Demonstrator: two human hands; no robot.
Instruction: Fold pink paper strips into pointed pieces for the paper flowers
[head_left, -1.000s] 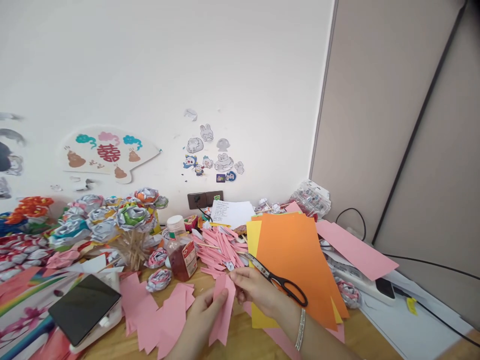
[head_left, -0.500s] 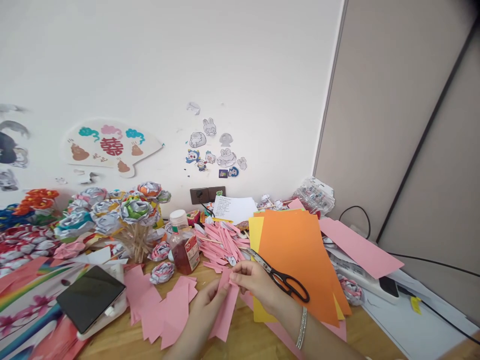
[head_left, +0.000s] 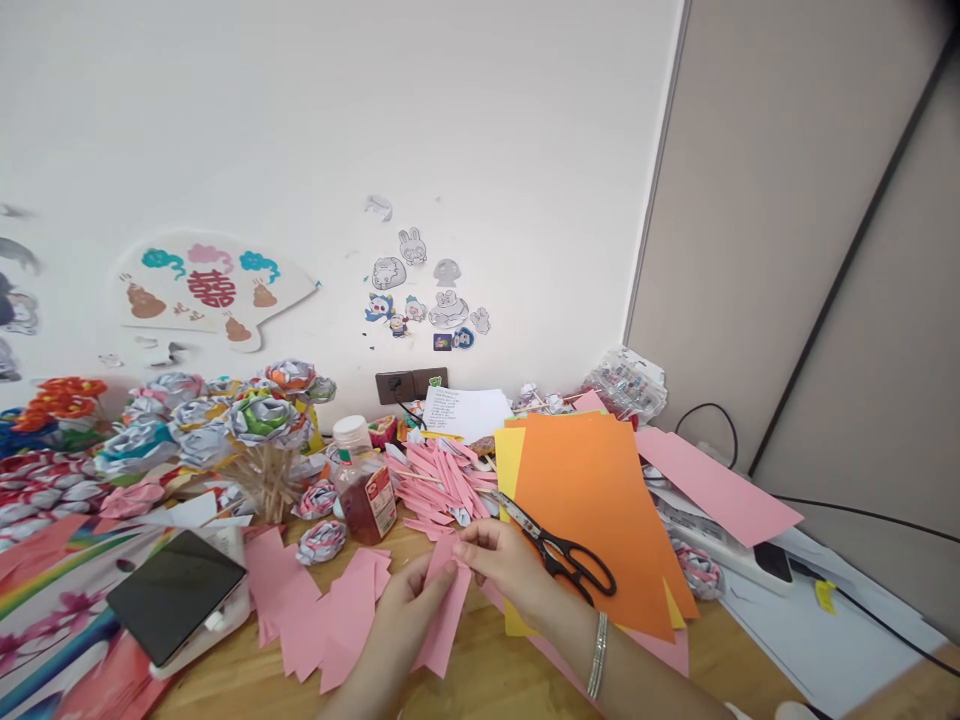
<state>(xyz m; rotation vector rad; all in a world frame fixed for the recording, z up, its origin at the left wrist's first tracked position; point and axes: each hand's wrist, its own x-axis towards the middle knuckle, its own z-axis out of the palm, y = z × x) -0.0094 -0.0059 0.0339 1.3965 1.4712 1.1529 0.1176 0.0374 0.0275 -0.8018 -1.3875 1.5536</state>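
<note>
A creased strip of pink paper (head_left: 447, 622) is held upright between my two hands, low in the middle of the view. My left hand (head_left: 411, 598) pinches its left side, thumb on top. At the strip's upper right edge, the fingers of my right hand (head_left: 501, 562) are closed on the paper; a beaded bracelet circles that wrist. Cut pink paper pieces (head_left: 346, 615) lie to the left of my left hand. Black-handled scissors (head_left: 570, 560) rest on orange paper sheets (head_left: 592, 500) to the right. Behind my hands is a pile of folded pink strips (head_left: 442, 478).
A bottle of reddish liquid (head_left: 364, 490) stands left of the strip pile. Further left are paper flowers on sticks (head_left: 262, 420) and a dark tablet-like device (head_left: 176, 597). At the right lie a pink sheet (head_left: 720, 487), a white power strip (head_left: 731, 560) and black cables.
The camera view has shifted slightly. My right fingers have moved along the top of the pink strip, bending its upper edge; both hands keep hold of it.
</note>
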